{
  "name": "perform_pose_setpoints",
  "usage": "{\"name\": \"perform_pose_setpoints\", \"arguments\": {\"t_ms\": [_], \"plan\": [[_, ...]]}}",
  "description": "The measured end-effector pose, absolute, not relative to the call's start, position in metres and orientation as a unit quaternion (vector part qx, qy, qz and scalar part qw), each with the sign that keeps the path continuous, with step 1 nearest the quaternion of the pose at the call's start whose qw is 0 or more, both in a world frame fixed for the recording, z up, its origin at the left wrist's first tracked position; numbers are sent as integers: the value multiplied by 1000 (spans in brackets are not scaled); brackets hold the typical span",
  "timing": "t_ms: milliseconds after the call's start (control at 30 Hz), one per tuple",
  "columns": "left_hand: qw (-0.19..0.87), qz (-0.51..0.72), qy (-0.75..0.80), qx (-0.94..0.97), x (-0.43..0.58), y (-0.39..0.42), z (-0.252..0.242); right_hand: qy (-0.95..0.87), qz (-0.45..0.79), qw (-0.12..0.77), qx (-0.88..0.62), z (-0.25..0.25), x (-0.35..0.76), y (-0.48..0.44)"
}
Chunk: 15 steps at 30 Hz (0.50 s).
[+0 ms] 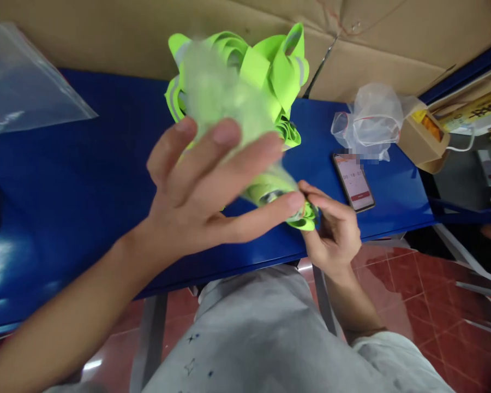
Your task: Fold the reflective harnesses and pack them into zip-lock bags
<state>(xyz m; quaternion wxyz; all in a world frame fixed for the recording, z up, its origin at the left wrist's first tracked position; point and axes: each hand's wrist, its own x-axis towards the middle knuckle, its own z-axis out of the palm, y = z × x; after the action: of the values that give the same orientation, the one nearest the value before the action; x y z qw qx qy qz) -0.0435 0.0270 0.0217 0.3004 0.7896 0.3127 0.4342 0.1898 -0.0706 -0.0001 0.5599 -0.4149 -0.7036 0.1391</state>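
My left hand [204,180] is raised above the blue table [85,180], fingers wrapped round a clear plastic bag [221,98] that holds a rolled neon-green reflective strap; the bag is blurred by motion. My right hand [331,229] is at the table's near edge, pinching the lower end of that green strap [305,218]. Behind the bag lies a loose heap of neon-green reflective straps [270,65] on the table.
A phone [354,182] with a lit screen lies right of my hands. Beyond it sit crumpled clear bags [370,120] and a small cardboard box [423,139]. A clear zip bag [20,82] lies far left. Cardboard [393,49] backs the table.
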Motion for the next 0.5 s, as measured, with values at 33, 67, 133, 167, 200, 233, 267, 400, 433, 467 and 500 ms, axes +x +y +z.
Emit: {"name": "perform_pose_setpoints", "arguments": {"t_ms": [33, 67, 133, 167, 200, 233, 267, 400, 433, 467, 500], "plan": [[264, 392, 284, 834, -47, 28, 28, -727, 131, 534, -410, 2, 192, -72], [212, 350, 256, 876, -49, 29, 32, -745, 119, 517, -405, 5, 194, -73], [102, 272, 200, 936, -50, 26, 36, -765, 104, 494, -399, 9, 196, -73], [64, 245, 188, 949, -50, 25, 36, -771, 105, 481, -403, 10, 196, -73], [47, 229, 187, 954, -49, 24, 34, -778, 108, 463, -410, 11, 197, -72], [42, 218, 196, 955, -48, 24, 31, -786, 111, 443, -417, 10, 197, -71], [47, 213, 203, 955, -47, 24, 28, -791, 112, 431, -420, 8, 198, -71], [121, 217, 210, 946, -42, 27, 19, -747, 147, 508, -402, -5, 195, -72], [145, 217, 209, 943, -40, 28, 18, -730, 160, 531, -401, -7, 194, -72], [167, 213, 209, 940, -39, 28, 17, -718, 168, 543, -402, -9, 193, -72], [186, 208, 208, 937, -38, 28, 16, -714, 172, 544, -405, -10, 192, -72]]}}
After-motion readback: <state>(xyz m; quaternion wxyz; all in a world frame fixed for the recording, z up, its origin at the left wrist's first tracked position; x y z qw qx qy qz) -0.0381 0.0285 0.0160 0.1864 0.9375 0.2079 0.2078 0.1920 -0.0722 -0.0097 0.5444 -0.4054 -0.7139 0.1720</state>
